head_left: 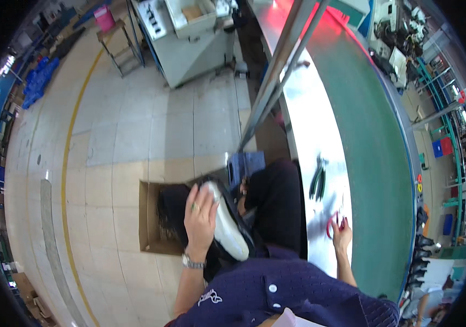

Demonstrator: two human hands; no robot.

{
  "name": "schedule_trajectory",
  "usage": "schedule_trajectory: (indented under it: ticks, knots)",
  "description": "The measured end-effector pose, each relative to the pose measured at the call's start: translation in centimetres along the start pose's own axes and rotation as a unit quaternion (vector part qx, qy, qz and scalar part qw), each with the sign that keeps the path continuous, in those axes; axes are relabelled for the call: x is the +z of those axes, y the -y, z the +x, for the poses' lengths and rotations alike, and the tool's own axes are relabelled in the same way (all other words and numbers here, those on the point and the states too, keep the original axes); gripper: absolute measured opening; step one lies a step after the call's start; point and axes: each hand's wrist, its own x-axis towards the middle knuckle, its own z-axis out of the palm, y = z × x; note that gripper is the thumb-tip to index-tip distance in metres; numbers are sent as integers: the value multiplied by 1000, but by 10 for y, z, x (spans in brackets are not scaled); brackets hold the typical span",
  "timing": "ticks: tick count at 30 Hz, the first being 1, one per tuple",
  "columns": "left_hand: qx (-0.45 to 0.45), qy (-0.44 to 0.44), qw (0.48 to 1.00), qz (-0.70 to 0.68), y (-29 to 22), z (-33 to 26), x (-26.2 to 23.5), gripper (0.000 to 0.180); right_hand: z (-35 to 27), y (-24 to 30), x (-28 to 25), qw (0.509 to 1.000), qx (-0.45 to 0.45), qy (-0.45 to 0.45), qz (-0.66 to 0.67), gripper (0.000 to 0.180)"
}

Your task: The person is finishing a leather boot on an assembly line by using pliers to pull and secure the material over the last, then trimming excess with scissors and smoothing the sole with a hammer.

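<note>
An upturned black shoe with a pale sole [226,231] rests across my lap. My left hand [200,215] lies against its far end, fingers close together and pressed along the shoe's side, slightly blurred. On the metal strip of the bench to the right, my right hand [343,235] has its fingers closed on the red handles of a small tool that looks like scissors [331,224]. Glare partly washes out its tip. Just beyond it lie dark green-handled pliers [317,182], untouched.
An open cardboard box [144,218] stands on the floor by my left leg. A blue crate [246,166] is past my knees. Along the right runs a green conveyor belt [377,163]; a slanting metal post [274,76] rises beside the bench. A grey cabinet [197,60] stands ahead.
</note>
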Motion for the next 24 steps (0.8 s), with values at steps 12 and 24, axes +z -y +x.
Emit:
schedule_trajectory:
  ticks: [12, 24]
  knots:
    - [-49, -269, 951, -147, -46, 5, -93, 8, 86, 46, 58, 985, -124, -113, 46, 36]
    - [91, 243, 958, 119, 2, -56, -25, 56, 146, 92, 129, 987, -115, -20, -114, 57]
